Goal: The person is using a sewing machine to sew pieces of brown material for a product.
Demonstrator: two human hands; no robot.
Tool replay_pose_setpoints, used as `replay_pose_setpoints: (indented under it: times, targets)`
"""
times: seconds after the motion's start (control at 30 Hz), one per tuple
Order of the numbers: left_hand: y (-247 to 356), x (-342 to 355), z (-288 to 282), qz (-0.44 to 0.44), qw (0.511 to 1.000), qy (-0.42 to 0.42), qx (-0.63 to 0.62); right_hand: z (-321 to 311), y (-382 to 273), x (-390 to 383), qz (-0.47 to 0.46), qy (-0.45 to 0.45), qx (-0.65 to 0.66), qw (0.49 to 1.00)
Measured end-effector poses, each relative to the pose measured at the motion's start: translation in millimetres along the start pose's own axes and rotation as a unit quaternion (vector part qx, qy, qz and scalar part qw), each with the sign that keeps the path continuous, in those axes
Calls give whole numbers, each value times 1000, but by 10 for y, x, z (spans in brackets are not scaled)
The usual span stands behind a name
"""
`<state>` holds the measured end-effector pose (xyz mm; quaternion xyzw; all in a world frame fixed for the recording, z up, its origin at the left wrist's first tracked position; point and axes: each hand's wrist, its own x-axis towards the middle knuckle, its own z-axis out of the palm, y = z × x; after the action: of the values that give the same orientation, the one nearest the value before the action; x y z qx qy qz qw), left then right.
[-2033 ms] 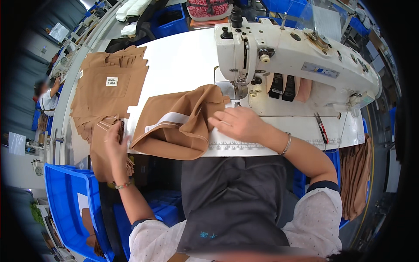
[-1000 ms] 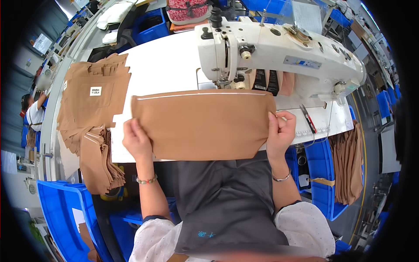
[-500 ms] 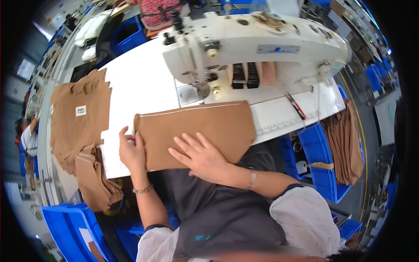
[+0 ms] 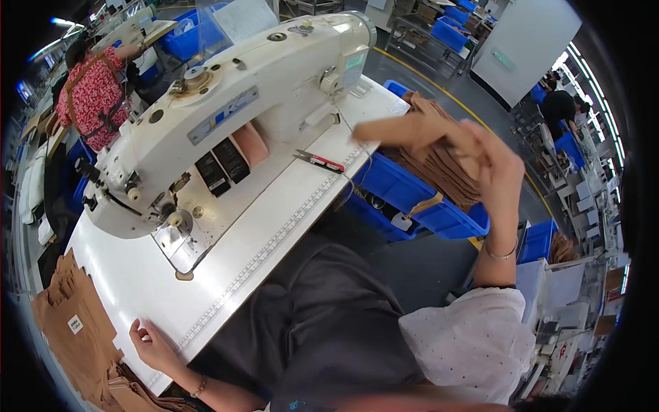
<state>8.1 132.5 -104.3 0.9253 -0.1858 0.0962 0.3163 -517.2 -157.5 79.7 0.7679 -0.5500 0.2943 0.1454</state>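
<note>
My right hand (image 4: 498,172) grips a brown fabric piece (image 4: 405,130) in the air at the right, over a blue bin (image 4: 384,180) holding stacked brown pieces (image 4: 432,180). My left hand (image 4: 151,347) is low on the white sewing table (image 4: 130,275), its fingers loosely curled and apart, holding nothing. It is beside a pile of brown cut pieces (image 4: 72,309) at the table's left. The white sewing machine (image 4: 274,89) stands on the table, with red-handled snips (image 4: 322,161) and a printed ruler along the near edge.
More blue bins (image 4: 535,240) stand at the right beside a walkway with yellow lines. A co-worker in a red patterned top (image 4: 96,96) is at the upper left; another person in dark clothing (image 4: 556,110) is at the far right. A grey panel (image 4: 528,44) stands behind.
The view has swung right. The brown piece has left the table and is raised over the right-hand bin in my right hand. My left hand has let go of it.
</note>
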Motion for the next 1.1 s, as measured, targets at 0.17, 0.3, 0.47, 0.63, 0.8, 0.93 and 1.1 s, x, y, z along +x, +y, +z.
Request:
replay_pose_setpoints:
  times: [0.17,0.3,0.47,0.63,0.8,0.93,1.1]
  targets:
    - [92,15,-7,3,1000,-11,15,664,1692,41,29,13,-129,991]
    - [-7,56,73,21,1000,-5,7,1755,2177,-467,139,-262,-107,949]
    - [-31,22,-10,30,999,5,13,2020,1969,-555,148,-286,-97,942]
    - [46,16,60,24,1000,-5,13,2008,2246,-185,96,-94,213,968]
    - [30,10,-19,18,1000,0,21,2198,1282,23,82,-303,-58,948]
    - [-24,29,-1,32,999,15,-15,2446,1283,-175,27,-274,-129,953]
    - [115,-63,10,-3,999,31,-21,2489,1603,-83,35,-243,29,969]
